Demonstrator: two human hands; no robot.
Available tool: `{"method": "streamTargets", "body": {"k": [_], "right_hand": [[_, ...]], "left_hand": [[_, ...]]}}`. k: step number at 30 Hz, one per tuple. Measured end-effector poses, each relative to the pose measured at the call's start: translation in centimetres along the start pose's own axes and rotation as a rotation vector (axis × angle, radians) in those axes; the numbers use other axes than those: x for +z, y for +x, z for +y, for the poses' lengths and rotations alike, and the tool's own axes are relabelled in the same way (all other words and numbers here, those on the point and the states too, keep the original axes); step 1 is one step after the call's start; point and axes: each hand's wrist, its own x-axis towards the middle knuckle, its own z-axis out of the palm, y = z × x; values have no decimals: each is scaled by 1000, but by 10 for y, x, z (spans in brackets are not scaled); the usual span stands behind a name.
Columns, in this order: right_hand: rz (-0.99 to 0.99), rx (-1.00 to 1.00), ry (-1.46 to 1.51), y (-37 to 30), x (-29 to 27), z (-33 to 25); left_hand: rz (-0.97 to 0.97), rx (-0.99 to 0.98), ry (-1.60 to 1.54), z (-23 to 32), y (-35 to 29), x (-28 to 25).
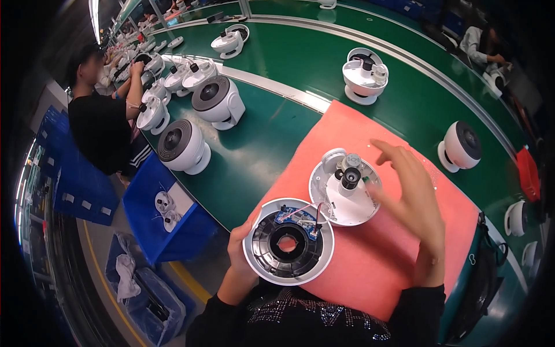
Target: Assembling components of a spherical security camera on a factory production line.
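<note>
My left hand [239,254] grips the left rim of a round white camera-like housing half [265,263], tilted up with its inside showing. Inside it are a black ring with a central hole and a blue circuit board [296,218]. Thin wires run from the board toward a second white shell [351,202], which stands on the pink mat [370,260]. A black cylinder [350,178] and a grey round part rise from that shell. My right hand [415,199] is beside the shell's right edge, fingers spread and holding nothing; its thumb is blurred near the rim.
Finished-looking white units with dark grilles [182,147] stand at left and one [461,146] at right. An open unit [365,76] sits on the green conveyor [289,43]. Blue bins [159,225] are on the left. A co-worker [101,115] handles units; a black bag [477,277] lies right.
</note>
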Motion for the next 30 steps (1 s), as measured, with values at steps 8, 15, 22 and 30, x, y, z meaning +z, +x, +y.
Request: {"method": "streamTargets", "body": {"k": [8,15,22,30], "right_hand": [[48,-612,27,-43,21,-72],[-206,1,158,-23,-43,-27],[-307,259,544,15,-16,44],[-557,344,586,21,-8,48]], "left_hand": [[-147,-49,31,-10,-7,23],[7,189,757,-28,44,27],[-123,100,590,-42,69,36],[33,-8,717,-20,43,18]]}}
